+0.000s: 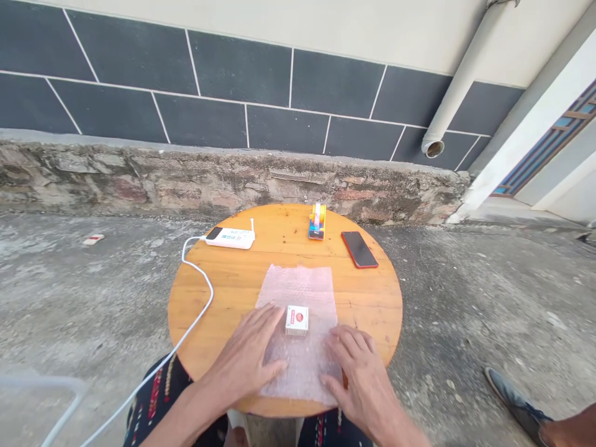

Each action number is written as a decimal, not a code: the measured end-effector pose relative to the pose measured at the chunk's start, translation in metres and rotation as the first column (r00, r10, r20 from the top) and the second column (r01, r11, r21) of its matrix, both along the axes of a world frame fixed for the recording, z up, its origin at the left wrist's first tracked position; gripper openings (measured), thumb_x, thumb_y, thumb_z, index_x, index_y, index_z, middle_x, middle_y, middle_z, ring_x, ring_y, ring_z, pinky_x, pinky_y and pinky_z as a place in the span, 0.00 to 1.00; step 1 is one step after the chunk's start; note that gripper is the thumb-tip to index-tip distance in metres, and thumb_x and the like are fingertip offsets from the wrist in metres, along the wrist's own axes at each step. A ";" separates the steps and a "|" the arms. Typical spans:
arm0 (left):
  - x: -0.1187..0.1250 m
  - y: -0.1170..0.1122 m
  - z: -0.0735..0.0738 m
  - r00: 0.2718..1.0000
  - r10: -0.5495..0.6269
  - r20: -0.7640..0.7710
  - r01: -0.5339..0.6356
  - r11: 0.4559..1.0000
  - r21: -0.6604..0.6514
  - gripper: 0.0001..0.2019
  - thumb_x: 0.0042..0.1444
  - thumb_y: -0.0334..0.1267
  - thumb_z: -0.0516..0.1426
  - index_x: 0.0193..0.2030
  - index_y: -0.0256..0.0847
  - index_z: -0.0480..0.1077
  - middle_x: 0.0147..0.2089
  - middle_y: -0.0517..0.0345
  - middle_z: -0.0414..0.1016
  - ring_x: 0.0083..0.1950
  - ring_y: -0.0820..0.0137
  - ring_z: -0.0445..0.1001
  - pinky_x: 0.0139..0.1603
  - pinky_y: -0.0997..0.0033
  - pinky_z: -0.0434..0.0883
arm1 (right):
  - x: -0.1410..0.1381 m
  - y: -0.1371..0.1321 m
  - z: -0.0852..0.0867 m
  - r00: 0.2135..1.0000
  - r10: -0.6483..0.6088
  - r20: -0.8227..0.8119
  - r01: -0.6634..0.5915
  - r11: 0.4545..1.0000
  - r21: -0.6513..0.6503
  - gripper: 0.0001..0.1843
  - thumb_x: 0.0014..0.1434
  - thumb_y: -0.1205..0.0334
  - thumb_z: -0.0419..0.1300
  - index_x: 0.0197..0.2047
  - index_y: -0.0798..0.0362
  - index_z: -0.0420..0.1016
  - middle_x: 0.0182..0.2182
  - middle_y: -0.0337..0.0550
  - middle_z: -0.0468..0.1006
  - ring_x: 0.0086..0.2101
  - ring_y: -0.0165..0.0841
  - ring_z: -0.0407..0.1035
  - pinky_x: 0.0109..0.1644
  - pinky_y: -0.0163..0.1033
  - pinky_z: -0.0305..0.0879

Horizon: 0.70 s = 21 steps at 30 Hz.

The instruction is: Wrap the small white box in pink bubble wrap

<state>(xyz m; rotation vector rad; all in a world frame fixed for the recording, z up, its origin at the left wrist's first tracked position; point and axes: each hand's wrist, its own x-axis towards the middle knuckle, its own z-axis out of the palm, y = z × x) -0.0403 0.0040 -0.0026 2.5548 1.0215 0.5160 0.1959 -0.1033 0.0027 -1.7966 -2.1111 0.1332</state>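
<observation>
A small white box with red print [297, 320] sits near the middle of a pinkish sheet of bubble wrap [298, 285], which lies flat on the round table. My left hand [249, 354] rests at the sheet's left edge, its fingers stretched toward the box and its fingertips close to the box's left side. On the right edge of the sheet lies my right hand [356, 366], fingers and thumb apart, a little away from the box. Neither hand holds anything.
On the wooden table [218, 285] stand a white device [231, 238] with a white cable [205, 304], a tape dispenser [317, 221] and a red-edged phone [359, 249]. A person's shoe [514, 400] shows at the lower right. Behind the table runs a wall [242, 68].
</observation>
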 end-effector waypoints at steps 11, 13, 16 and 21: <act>0.021 0.021 -0.021 0.993 0.008 -0.120 -0.023 0.992 -0.121 0.50 0.43 0.44 0.62 0.70 0.35 0.42 0.71 0.39 0.46 0.71 0.53 0.46 0.70 0.48 0.45 | 0.010 0.052 -0.008 0.995 0.089 0.043 -0.081 0.984 -0.157 0.46 0.53 0.43 0.59 0.67 0.62 0.55 0.66 0.56 0.54 0.64 0.47 0.48 0.68 0.54 0.38; 0.030 0.030 -0.017 0.994 0.042 -0.103 -0.053 0.993 -0.108 0.49 0.43 0.45 0.62 0.70 0.33 0.43 0.71 0.39 0.48 0.71 0.53 0.47 0.70 0.49 0.45 | 0.013 0.066 -0.002 0.996 0.080 0.044 -0.072 0.985 -0.157 0.45 0.53 0.45 0.60 0.66 0.62 0.55 0.65 0.57 0.55 0.64 0.47 0.49 0.67 0.54 0.39; 0.039 0.042 -0.014 0.995 0.066 -0.072 -0.073 0.992 -0.104 0.49 0.43 0.44 0.61 0.70 0.34 0.43 0.71 0.40 0.49 0.71 0.53 0.47 0.69 0.50 0.47 | 0.019 0.080 0.004 0.997 0.070 0.037 -0.063 0.986 -0.155 0.43 0.51 0.49 0.62 0.65 0.62 0.57 0.65 0.57 0.56 0.63 0.45 0.50 0.67 0.53 0.41; 0.026 0.038 -0.018 0.994 0.077 -0.075 -0.081 0.995 -0.060 0.49 0.42 0.44 0.62 0.70 0.39 0.43 0.71 0.45 0.48 0.71 0.53 0.47 0.69 0.49 0.46 | 0.037 0.068 -0.002 0.998 0.059 0.008 -0.058 0.994 -0.096 0.39 0.52 0.51 0.62 0.64 0.58 0.59 0.64 0.55 0.59 0.62 0.45 0.53 0.66 0.54 0.45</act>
